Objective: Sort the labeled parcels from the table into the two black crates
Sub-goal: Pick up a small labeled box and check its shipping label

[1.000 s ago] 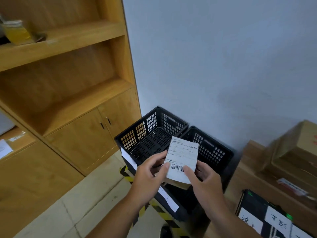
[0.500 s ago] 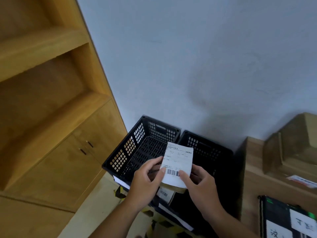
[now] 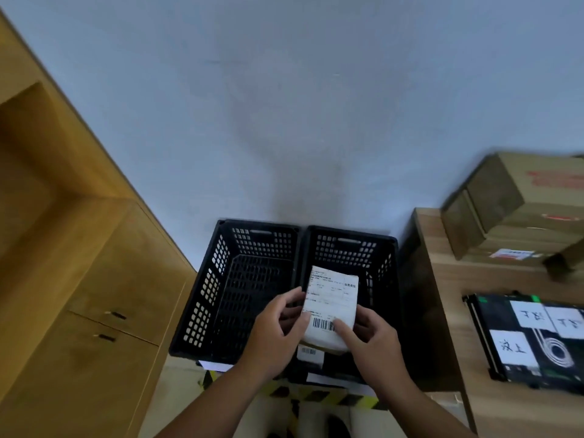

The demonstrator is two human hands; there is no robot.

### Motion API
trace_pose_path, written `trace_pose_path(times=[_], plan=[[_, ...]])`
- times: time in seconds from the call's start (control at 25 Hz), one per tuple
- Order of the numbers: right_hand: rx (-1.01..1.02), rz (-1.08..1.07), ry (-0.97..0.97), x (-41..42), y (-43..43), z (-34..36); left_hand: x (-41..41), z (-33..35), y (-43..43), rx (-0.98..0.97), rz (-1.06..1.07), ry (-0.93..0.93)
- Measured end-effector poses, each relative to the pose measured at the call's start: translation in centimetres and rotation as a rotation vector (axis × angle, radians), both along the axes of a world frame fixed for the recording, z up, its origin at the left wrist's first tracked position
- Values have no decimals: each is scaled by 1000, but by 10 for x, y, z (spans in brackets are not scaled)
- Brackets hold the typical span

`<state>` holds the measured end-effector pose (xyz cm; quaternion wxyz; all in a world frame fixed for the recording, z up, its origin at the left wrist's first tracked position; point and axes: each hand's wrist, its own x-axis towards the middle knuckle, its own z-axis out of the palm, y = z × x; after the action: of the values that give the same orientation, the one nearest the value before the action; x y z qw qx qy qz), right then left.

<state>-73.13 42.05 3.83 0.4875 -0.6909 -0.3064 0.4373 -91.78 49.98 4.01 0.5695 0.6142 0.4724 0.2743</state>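
Labeled parcel held over right crate, at its near-left part; left hand and right hand both pinch its lower edge; left crate beside.

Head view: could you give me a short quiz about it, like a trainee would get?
1. True or false: the left hand and right hand both hold the parcel.
2. Where on the parcel's label is the barcode? A. the end nearest the person B. the far end C. the middle
3. Fill in: the boxes rest on the ____ right of the crates.
Key: 1 true; 2 A; 3 table.
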Motion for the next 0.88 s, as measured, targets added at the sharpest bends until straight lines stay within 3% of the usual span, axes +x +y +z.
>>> trace_pose_path(times=[0.24, 0.48, 0.72, 0.88], plan=[[-77, -50, 44, 11, -1, -52, 20, -50, 11, -122, 58, 13], [-147, 0, 76, 27, 28, -212, 36, -197, 24, -129, 93, 257], [-234, 57, 100, 24, 36, -317, 43, -267, 29, 91, -14, 736], [-279, 55, 83, 22, 40, -333, 58, -267, 22, 310, -277, 946]])
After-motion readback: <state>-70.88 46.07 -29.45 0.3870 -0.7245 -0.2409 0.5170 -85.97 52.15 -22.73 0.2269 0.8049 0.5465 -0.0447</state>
